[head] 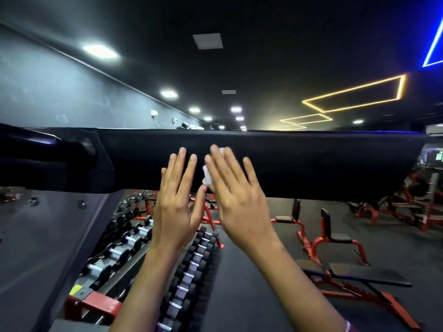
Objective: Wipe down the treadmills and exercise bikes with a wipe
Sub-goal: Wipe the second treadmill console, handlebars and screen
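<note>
A: Okay, wipe point(208, 174) first. Where?
B: Pinned flat against the black panel point(311, 164), likely a treadmill console, under the right hand point(236, 195). Shows white past the index finger and thumb.
A: Right hand state?
B: Spread, fingers straight, pressing rather than pinching. Probably to put even pressure on the wipe for a broad swipe.
A: Left hand point(176, 200)?
B: Also flat, fingers straight and close together, just beside the right, thumb near the wipe's lower edge. Touching the panel or just off it, cannot tell. Likely steadying, or ready to take the wipe.
A: Step?
B: Wiping the panel's dark face, judging by the contact.
A: Around it?
B: Handlebar point(48, 149) at far left, dumbbell rack point(124, 240) below left, red benches point(335, 238) below right, well apart from both hands.
</note>
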Demonstrator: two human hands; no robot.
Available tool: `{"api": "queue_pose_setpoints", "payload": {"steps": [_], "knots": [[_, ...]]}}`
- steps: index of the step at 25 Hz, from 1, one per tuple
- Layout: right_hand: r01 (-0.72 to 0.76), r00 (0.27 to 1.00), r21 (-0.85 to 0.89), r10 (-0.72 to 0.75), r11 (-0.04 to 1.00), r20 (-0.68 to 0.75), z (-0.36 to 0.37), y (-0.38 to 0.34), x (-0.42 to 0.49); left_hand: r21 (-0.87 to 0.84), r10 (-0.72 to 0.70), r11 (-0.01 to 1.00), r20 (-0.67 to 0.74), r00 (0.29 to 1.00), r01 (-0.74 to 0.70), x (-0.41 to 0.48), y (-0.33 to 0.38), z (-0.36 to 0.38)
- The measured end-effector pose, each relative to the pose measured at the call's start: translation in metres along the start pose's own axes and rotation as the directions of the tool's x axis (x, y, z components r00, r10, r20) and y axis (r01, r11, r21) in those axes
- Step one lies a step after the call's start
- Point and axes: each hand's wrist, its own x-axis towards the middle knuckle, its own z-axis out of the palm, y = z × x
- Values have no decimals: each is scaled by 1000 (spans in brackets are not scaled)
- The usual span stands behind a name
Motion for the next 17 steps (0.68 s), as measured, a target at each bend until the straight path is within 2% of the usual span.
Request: {"api": "queue_pose_setpoints", "payload": {"steps": [1,2,5,7,9,11,13,15,17], "knots": [[52,998,-33,-51,998,20,-2,6,-11,0,11,1000,8,1000,-11,-1,-3,-1],[43,999,-66,-42,997,9,-6,13,-21,-2,20,1000,14,1000,-19,-2,-5,-1],[-206,972,-78,194,976,-134,-11,17,-10,-3,45,999,13,999,-45,-3,-8,0],[-277,952,-18,272,961,-138,-6,5,16,-4,57,998,8,998,-57,-4,-9,1],[-127,991,9,127,992,-45,0,-5,20,-14,58,998,-1,998,-58,-6,-8,2],[18,999,26,-19,999,32,-3,1,-2,-24,52,998,-10,999,-52,-8,-5,4],[32,999,-36,-31,999,28,-14,21,-32,-24,50,998,-20,999,-50,-9,-1,7],[-114,993,-104,110,988,-38,-29,44,-50,-29,55,998,-29,998,-56,-8,5,11],[-345,929,-57,332,937,-161,-41,58,-44,-48,60,997,-40,997,-62,-6,15,16]]}}
